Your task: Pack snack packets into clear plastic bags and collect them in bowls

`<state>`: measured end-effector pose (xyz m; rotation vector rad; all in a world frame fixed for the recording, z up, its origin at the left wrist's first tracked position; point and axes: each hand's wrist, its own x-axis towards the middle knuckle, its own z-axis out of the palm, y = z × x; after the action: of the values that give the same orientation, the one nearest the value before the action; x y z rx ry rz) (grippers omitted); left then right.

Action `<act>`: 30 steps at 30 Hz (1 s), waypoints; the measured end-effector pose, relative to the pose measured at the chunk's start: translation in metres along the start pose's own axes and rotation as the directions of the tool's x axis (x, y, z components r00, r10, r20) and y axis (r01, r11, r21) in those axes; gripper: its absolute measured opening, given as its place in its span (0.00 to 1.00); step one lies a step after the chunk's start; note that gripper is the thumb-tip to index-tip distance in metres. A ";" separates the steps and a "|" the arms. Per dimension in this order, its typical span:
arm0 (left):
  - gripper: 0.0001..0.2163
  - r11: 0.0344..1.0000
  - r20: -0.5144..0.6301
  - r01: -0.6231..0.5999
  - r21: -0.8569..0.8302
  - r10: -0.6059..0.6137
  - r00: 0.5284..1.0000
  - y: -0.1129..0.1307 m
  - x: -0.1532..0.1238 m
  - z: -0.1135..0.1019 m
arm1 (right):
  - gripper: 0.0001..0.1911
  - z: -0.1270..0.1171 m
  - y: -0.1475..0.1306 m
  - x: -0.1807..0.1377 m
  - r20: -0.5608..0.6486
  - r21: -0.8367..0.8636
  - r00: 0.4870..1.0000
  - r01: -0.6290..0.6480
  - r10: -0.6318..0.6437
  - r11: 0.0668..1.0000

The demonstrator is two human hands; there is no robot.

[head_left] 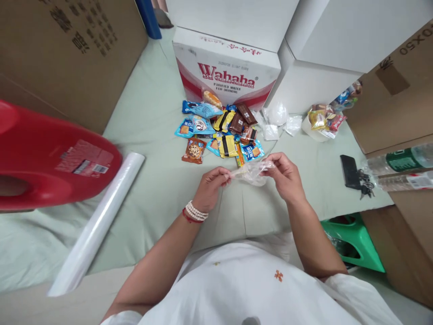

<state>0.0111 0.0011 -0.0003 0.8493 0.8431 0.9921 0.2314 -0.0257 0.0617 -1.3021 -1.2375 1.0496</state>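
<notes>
A clear, crinkled plastic bag (pixel 252 175) stretches between my two hands over the light green cloth. My left hand (pixel 215 183), with a beaded bracelet at its wrist, pinches the bag's left end. My right hand (pixel 283 175) grips the other end between thumb and fingers. Just beyond them lies a pile of wrapped snacks: a brown cookie packet (pixel 194 150), yellow packets with a black band (pixel 227 146), a blue packet (pixel 252 150) and dark brown packets (pixel 246 114). Several more clear bags (pixel 275 115) lie folded to the right of the pile.
A Wahaha water carton (pixel 226 67) stands behind the snacks. A white tub (pixel 318 130) of snacks, a dark case with keys (pixel 352 172) and plastic bottles (pixel 406 159) are at right. A plastic film roll (pixel 101 221) and red jug (pixel 57 158) lie left; a green stool (pixel 363 243) stands lower right.
</notes>
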 end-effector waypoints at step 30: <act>0.21 0.989 -0.152 0.066 0.132 -0.045 0.987 0.005 -0.040 0.050 | 0.20 -0.004 0.010 -0.039 -0.229 -0.011 0.969 -0.095 0.090 0.995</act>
<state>0.0413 -0.0454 0.0331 0.8711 1.0664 0.9650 0.2324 -0.0650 0.0503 -1.4654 -1.0255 0.9238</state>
